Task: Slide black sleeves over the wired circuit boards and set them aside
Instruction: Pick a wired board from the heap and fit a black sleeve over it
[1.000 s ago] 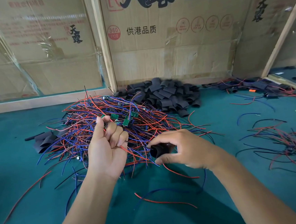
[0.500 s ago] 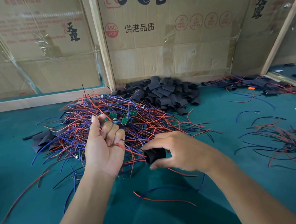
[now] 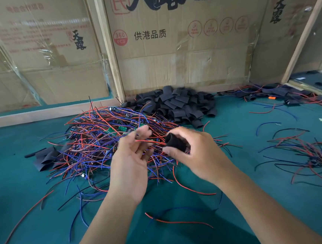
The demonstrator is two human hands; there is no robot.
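Observation:
My right hand [image 3: 196, 150] grips a black sleeve [image 3: 175, 143] with its open mouth turned left. A red wire [image 3: 150, 141] runs from my left hand [image 3: 130, 160] into that mouth. The left hand's fingers are blurred and loosely curled round the wire; I cannot see the circuit board it leads to. Both hands hover over a big tangle of red, blue and black wires with small green boards [image 3: 110, 130] on the green table [image 3: 15, 187]. A heap of loose black sleeves [image 3: 178, 104] lies behind the tangle.
Cardboard panels [image 3: 178, 41] and wooden posts wall off the back. Sleeved boards with wires lie at the far right [image 3: 283, 94], and another wire bundle [image 3: 321, 157] sits to the right. A few flat sleeves [image 3: 45, 158] lie left of the tangle. Stray wires [image 3: 177, 221] lie near me.
My left hand has loosened from a fist and shifted right toward the sleeve. My right hand has lifted the sleeve higher, and the red wire now enters its mouth.

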